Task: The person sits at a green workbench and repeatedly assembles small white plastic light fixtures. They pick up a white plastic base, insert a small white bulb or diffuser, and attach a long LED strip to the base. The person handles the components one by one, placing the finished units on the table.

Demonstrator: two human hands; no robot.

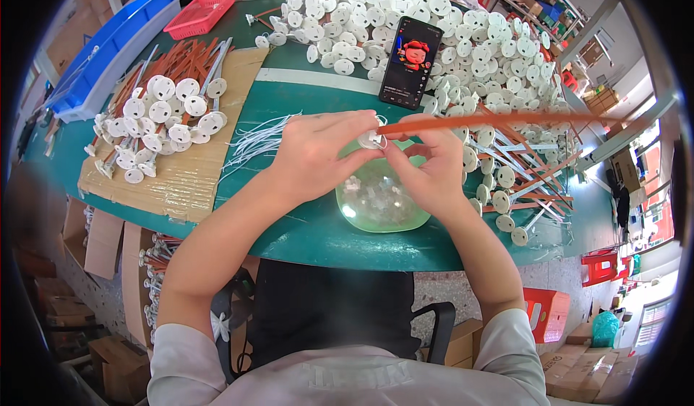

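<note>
Above the green bowl [389, 225], my two hands meet at the end of a long brown stick [499, 119]. My left hand [312, 149] is closed, its fingers and thumb pinching a small white disc-shaped piece [371, 140] at that end. The thumb and forefinger of my right hand [436, 167] are pinched by a thin white string [384, 141] looping from the piece; the fingers partly hide it. The stick runs right, across my right fingers. Small pale, clear pieces lie in the bowl. A bundle of loose white strings [253, 144] rests beside my left hand.
Sticks with white discs [170, 113] lie on cardboard [199, 167] at left. A larger pile of white discs [477, 41] covers the back and right. A phone [409, 63] leans before it. Blue bin [108, 55] and red basket [200, 13] stand back left.
</note>
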